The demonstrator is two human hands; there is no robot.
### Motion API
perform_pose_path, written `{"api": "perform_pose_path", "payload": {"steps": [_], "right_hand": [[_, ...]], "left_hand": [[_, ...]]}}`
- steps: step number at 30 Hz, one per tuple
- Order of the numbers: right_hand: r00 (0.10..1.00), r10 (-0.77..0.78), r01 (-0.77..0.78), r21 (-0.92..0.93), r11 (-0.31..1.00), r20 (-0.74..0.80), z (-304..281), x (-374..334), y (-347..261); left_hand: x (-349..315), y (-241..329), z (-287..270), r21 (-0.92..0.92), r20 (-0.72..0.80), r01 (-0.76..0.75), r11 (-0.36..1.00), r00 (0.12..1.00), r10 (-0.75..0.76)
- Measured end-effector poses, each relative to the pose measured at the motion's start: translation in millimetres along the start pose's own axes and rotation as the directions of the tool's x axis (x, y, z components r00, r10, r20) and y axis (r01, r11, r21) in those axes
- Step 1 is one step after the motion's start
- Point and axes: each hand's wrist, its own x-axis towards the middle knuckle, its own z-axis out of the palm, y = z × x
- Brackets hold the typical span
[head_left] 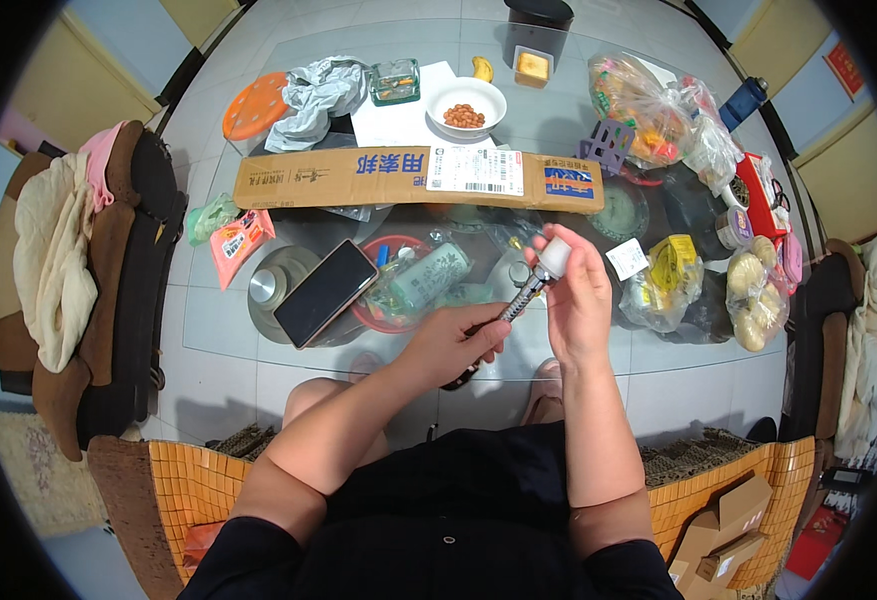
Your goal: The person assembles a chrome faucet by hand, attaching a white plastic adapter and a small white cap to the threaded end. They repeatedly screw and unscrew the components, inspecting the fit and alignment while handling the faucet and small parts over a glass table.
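Note:
Over the near edge of the glass table (220, 335), my left hand (455, 343) is closed round the dark handle of a slim tool (524, 297) with a metal-looking, patterned shaft. The tool slants up and to the right, ending in a white cylindrical cap (554, 257). My right hand (583, 295) curls round this cap, fingers and thumb against it. What kind of tool it is I cannot make out. To the left of my left hand, a black-screened phone (326, 292) leans by a red basin (366, 312) that holds a pale green patterned packet (431, 277).
A long cardboard box (358, 180) lies across the table. Behind it stand a white bowl (493, 98) of reddish nuts, a glass ashtray (394, 82) and an orange lid (254, 107). Bagged goods (663, 285), round pale produce (755, 285) and a blue bottle (743, 103) are on the right.

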Motion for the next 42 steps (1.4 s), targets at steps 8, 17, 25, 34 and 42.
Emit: {"api": "perform_pose_path", "payload": {"steps": [8,17,25,34,42], "right_hand": [[0.98,-0.003,0.029,-0.127,0.992,0.2,-8.2,-0.5,-8.8],[0.959,0.167,-0.222,0.237,0.946,0.231,21.0,-5.3,-25.9],[0.98,0.023,0.027,-0.25,0.968,0.196,-9.6,0.1,-3.6],[0.951,0.072,-0.066,-0.032,0.997,0.3,-18.6,0.9,-7.6],[0.921,0.169,-0.246,0.188,0.951,0.352,4.6,-1.8,-19.8]], "left_hand": [[-2.8,3.9,5.8,-0.015,-0.031,-0.026,1.0,0.999,0.026],[-1.6,4.1,-3.6,-0.263,0.141,0.061,0.963,0.99,-0.024],[1.1,3.4,2.9,-0.014,0.006,-0.043,0.999,0.999,0.043],[2.2,-0.9,2.1,-0.269,0.164,-0.041,0.962,0.982,0.088],[-0.5,2.0,0.8,-0.508,0.334,0.144,0.849,0.942,0.04]]}}
